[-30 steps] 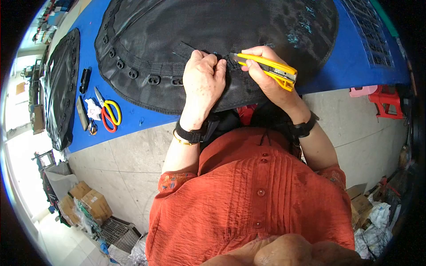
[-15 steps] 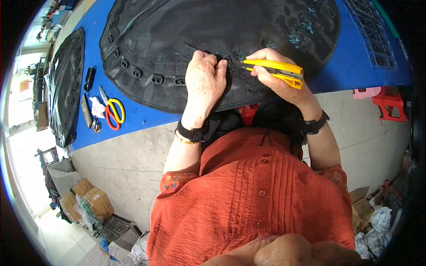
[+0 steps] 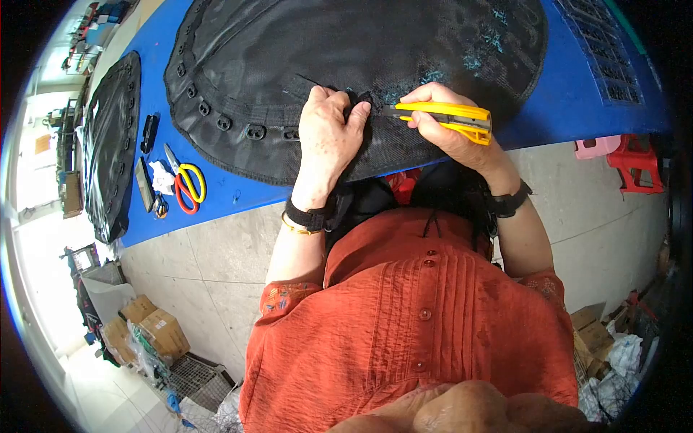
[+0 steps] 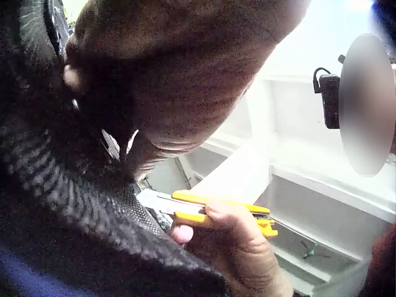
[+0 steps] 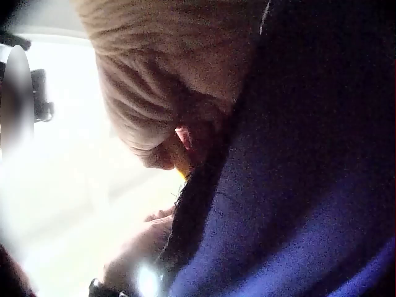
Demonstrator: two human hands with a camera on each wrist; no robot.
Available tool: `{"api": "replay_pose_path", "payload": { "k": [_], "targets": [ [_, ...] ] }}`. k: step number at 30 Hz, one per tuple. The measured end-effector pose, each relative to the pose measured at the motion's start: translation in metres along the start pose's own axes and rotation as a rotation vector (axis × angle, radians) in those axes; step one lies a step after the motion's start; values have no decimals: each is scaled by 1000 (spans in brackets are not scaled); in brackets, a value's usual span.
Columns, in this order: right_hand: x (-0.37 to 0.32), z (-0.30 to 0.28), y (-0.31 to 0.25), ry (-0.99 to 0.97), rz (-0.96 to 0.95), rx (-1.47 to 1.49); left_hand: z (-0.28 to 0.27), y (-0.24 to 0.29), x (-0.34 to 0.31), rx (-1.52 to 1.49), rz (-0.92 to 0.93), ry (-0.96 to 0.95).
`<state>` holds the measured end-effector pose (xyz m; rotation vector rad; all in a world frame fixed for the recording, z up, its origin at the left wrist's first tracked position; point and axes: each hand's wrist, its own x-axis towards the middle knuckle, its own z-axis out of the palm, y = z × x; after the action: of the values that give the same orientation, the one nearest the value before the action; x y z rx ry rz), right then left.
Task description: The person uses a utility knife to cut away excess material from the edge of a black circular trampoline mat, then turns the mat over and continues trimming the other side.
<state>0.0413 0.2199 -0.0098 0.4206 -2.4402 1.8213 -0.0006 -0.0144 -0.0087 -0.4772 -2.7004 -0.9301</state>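
A large black mesh panel (image 3: 289, 43) with a stitched rim and black plastic clips along its near edge covers much of the blue tabletop. My left hand (image 3: 330, 133) grips a bunched fold of the mesh, thumb and curled fingers close on it. Just right of that thumb, my right hand (image 3: 455, 130) holds a yellow utility knife (image 3: 451, 113). Its blade (image 3: 390, 111) is out and points left at the fold. The left wrist view shows the knife (image 4: 219, 205) with its blade right at the mesh. In the right wrist view the palm hides most of the knife.
Red-and-yellow-handled scissors (image 3: 189, 184), a black clip strip (image 3: 149, 133) and crumpled white paper (image 3: 163, 178) lie left on the tabletop (image 3: 216, 191). Another black panel (image 3: 112, 144) lies farther left. Teal thread bits (image 3: 473, 58) dot the mesh. A red stool (image 3: 635, 164) stands right.
The right hand and knife have moved right and slightly toward the body, away from the left hand. The left hand stays on the fold. More teal thread bits show beside the knife.
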Motion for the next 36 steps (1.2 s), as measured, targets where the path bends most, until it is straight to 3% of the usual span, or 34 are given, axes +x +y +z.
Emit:
{"api": "replay_pose_path", "payload": {
  "k": [9, 15, 36],
  "targets": [
    [0, 2, -4, -17, 106, 56, 2, -2, 0, -15, 8, 13],
    [6, 18, -1, 135, -39, 100, -1, 1, 0, -11, -3, -25],
    [9, 33, 6, 217, -17, 45, -2, 3, -1, -20, 2, -30]
  ]
}}
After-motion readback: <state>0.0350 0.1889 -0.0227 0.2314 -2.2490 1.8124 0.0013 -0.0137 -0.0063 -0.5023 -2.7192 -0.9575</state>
